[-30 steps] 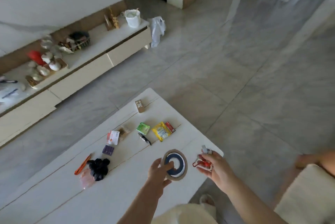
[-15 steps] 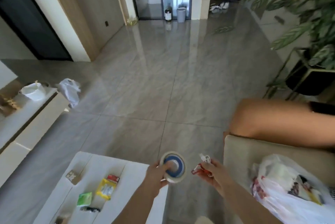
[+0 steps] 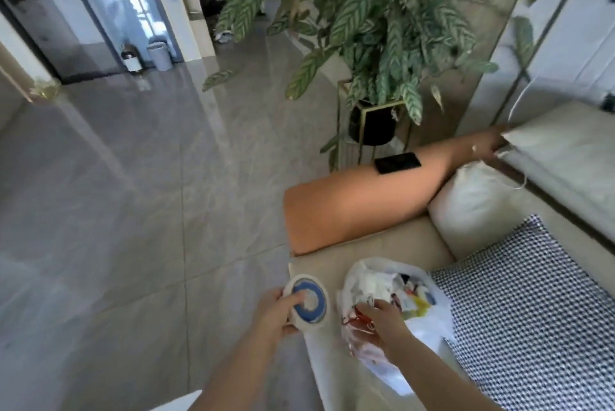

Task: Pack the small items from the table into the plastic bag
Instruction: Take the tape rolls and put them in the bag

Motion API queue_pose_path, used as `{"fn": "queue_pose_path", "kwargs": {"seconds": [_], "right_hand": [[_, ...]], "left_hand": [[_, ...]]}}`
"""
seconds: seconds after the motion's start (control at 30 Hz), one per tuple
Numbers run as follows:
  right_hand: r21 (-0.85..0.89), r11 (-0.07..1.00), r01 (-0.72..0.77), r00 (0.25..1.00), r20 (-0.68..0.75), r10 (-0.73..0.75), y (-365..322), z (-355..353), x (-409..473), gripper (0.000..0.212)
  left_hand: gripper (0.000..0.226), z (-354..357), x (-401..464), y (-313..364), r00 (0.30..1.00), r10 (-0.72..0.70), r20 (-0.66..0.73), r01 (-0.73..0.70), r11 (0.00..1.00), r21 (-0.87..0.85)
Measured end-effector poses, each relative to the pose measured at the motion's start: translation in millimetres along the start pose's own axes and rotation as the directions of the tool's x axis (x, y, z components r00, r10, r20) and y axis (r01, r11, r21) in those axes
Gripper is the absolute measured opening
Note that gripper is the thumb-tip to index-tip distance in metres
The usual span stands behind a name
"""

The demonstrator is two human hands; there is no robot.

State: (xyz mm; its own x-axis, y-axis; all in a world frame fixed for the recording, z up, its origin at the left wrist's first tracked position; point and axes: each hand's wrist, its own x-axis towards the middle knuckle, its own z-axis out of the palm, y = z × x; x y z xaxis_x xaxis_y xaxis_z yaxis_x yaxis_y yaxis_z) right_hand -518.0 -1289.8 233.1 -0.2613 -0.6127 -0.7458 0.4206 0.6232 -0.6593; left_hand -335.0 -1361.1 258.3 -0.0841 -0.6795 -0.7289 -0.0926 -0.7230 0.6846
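A home living room: beige sofa (image 3: 382, 244) (checked cushion (image 3: 532, 310)), potted plant (image 3: 376, 27), glossy tiled floor (image 3: 133, 211).

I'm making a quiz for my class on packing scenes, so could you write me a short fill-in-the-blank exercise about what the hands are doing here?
1. The left hand holds a round roll whose face has a ring coloured ____.
2. The right hand reaches into the white plastic ____.
3. The bag lies on the ____, beside a checked cushion.

Missing words: blue; bag; sofa
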Motion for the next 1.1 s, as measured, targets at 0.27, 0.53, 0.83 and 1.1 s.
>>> {"fn": "queue_pose_path", "kwargs": {"seconds": [0.27,0.53,0.83,1.1], "right_hand": [[0.206,0.978,-0.038,0.953,-0.287,0.097,6.8,-79.1,23.9,0.010],[0.179,0.983,-0.042,0.848,-0.513,0.130,3.2,-106.2,67.0,0.021],[-0.220,0.946,-0.237,0.712,-0.702,0.015,0.0,-119.5,144.9,0.021],[-0.569,0.716,-0.405,0.743,-0.661,-0.105,26.6,-115.3,175.9,0.027]], "left_hand": [[0.027,92.8,38.9,6.2,0.988,-0.054,0.143,0.016,0.967,0.254],[0.021,168.9,110.1,10.2,0.961,-0.158,0.227,-0.001,0.819,0.573],[0.033,247.2,197.9,-11.2,0.919,-0.206,0.337,-0.106,0.694,0.712],[0.052,263.3,241.5,-44.4,0.873,-0.292,0.392,-0.331,0.236,0.914]]}}
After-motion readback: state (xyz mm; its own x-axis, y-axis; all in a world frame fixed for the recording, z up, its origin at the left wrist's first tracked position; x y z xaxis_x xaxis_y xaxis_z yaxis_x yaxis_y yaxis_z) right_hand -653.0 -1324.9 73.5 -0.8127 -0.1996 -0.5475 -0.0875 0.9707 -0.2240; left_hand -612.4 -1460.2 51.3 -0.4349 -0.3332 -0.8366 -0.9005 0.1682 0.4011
